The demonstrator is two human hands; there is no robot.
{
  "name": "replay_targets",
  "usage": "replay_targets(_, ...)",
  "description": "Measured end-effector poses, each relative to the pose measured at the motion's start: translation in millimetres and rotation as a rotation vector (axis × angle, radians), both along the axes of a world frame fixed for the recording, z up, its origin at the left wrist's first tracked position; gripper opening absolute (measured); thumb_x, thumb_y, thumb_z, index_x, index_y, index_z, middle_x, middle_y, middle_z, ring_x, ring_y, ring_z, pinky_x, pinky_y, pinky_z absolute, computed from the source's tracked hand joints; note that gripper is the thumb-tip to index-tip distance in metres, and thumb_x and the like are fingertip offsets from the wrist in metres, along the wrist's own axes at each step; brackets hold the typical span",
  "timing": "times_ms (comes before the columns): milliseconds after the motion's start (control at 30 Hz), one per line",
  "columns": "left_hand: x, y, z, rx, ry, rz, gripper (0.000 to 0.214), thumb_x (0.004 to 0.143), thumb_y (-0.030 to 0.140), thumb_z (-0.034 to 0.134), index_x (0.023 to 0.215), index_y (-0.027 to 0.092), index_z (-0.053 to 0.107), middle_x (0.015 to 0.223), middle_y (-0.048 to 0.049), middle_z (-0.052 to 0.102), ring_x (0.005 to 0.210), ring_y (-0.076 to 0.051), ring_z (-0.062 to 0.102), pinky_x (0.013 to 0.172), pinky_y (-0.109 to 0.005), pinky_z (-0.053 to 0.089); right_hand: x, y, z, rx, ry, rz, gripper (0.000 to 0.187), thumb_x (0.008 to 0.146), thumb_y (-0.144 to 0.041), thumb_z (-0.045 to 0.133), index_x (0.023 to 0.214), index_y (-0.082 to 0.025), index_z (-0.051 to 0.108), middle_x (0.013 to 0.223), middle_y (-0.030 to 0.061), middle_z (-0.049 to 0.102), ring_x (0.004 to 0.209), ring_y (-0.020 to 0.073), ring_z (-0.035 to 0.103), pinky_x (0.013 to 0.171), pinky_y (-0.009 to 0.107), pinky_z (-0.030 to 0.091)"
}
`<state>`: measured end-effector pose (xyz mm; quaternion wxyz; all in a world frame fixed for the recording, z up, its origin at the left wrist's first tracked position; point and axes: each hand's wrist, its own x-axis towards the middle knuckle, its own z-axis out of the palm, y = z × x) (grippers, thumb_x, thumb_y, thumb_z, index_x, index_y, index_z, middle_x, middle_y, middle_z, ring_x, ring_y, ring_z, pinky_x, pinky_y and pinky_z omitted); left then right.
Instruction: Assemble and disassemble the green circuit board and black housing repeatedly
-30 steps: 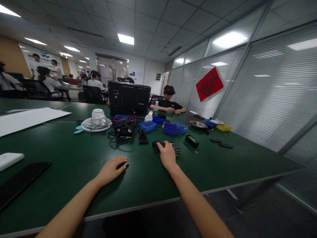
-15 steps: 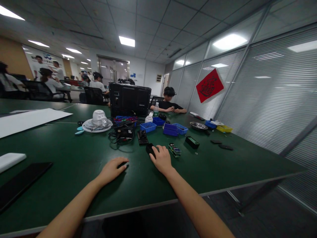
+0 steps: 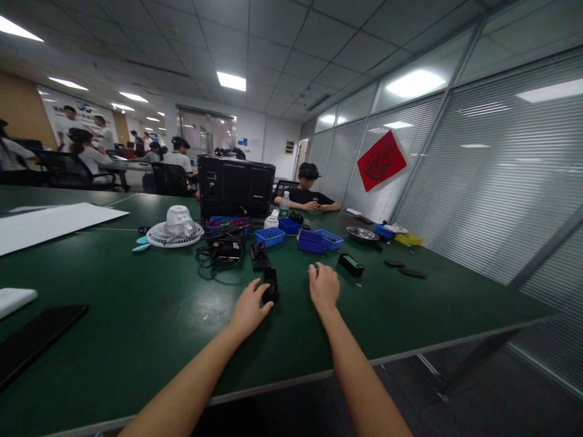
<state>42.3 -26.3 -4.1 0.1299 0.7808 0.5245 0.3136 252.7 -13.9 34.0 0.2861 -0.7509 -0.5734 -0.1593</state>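
Right in front of the black stand [image 3: 260, 257], the small black piece [image 3: 271, 279] is gripped by my left hand [image 3: 249, 308], thumb and fingers at its near end. To the stand's right my right hand [image 3: 325, 290] is half curled, can't tell from my feed if it's got anything. Past the stand there's a blue bin [image 3: 272, 241], white fan [image 3: 178, 218] off to its left.

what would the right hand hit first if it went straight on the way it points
Most likely the dark blue box, which lies ahead of the right hand. The hand's height is hard to judge, so it might pass above, and anything beneath the hand is hidden.
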Motion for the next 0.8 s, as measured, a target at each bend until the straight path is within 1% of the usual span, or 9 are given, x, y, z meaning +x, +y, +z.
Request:
replay_targets(67,3,-1,-3.4,0.014,-0.017,-0.007,0.042,0.075,0.028,0.053,0.116,0.018,0.052,0.125,-0.0105,0.046,0.112,-0.023,0.047,0.097,-0.034,0.035,24,5,1.9,-0.051,0.059,-0.186,0.052,0.091,-0.044,0.021,0.114,-0.01,0.054,0.107,0.0182,0.056,0.097,0.0273,0.051,0.078,0.036,0.037)
replay_targets(100,3,-2,-4.3,0.02,-0.028,-0.017,0.041,0.075,0.026,0.052,0.115,0.018,0.052,0.12,-0.0095,0.049,0.107,-0.021,0.049,0.095,-0.033,0.037,32,6,1.6,-0.116,0.077,-0.215,0.053,0.091,-0.044,0.022,0.112,-0.009,0.055,0.105,0.0191,0.057,0.097,0.0286,0.052,0.076,0.037,0.038)
replay_targets(200,0,-5,-4.3,0.022,-0.05,-0.034,0.035,0.077,0.024,0.049,0.112,0.021,0.054,0.104,-0.0056,0.054,0.091,-0.017,0.054,0.085,-0.029,0.042,36,10,-2.5,-0.341,0.103,-0.181,0.052,0.089,-0.046,0.027,0.103,-0.008,0.059,0.099,0.0206,0.059,0.094,0.0315,0.054,0.074,0.04,0.039)
replay_targets(267,-2,-5,-3.2,0.016,-0.042,-0.039,0.032,0.078,0.022,0.048,0.109,0.022,0.056,0.093,-0.0039,0.055,0.084,-0.016,0.055,0.08,-0.028,0.042,28,10,-5.8,-0.405,0.087,-0.13,0.048,0.088,-0.044,0.032,0.101,-0.007,0.059,0.098,0.0208,0.06,0.094,0.0309,0.054,0.075,0.04,0.039)
replay_targets(467,-1,-6,-1.7,-0.008,-0.048,-0.07,0.03,0.078,0.019,0.047,0.106,0.021,0.056,0.082,-0.002,0.056,0.08,-0.015,0.054,0.075,-0.026,0.041,4,4,-8.4,-0.247,-0.014,0.103,0.041,0.086,-0.047,0.037,0.106,-0.017,0.058,0.109,0.0124,0.057,0.097,0.0232,0.053,0.078,0.032,0.037)
replay_targets(533,-1,-5,-2.3,-0.017,-0.062,-0.07,0.031,0.078,0.019,0.047,0.108,0.021,0.055,0.081,-0.0015,0.056,0.079,-0.014,0.054,0.074,-0.026,0.041,5,4,-7.4,-0.193,0.004,0.087,0.044,0.088,-0.047,0.031,0.108,-0.018,0.058,0.111,0.0113,0.057,0.099,0.0224,0.051,0.08,0.031,0.036)
replay_targets(633,0,-4,-3.9,-0.027,-0.1,-0.066,0.039,0.077,0.017,0.047,0.115,0.021,0.05,0.081,-0.0004,0.057,0.076,-0.013,0.053,0.074,-0.026,0.041,8,6,-7.6,-0.271,0.028,-0.004,0.049,0.09,-0.046,0.026,0.109,-0.014,0.057,0.106,0.0146,0.059,0.098,0.0253,0.052,0.079,0.035,0.037)
replay_targets(733,0,-3,-4.8,-0.038,-0.145,-0.075,0.045,0.075,0.017,0.047,0.12,0.019,0.044,0.081,-0.0003,0.057,0.073,-0.012,0.052,0.073,-0.025,0.041,5,8,-10.2,-0.408,0.018,0.057,0.048,0.09,-0.045,0.025,0.106,-0.015,0.059,0.098,0.0142,0.063,0.092,0.0259,0.056,0.075,0.035,0.038)
replay_targets(800,0,-3,-4.1,-0.039,-0.149,-0.102,0.041,0.075,0.017,0.048,0.116,0.019,0.048,0.083,-0.0008,0.057,0.074,-0.012,0.053,0.073,-0.025,0.041,-1,7,-12.3,-0.411,0.015,0.125,0.044,0.091,-0.042,0.025,0.108,-0.017,0.057,0.095,0.0119,0.064,0.088,0.0237,0.058,0.073,0.033,0.039)
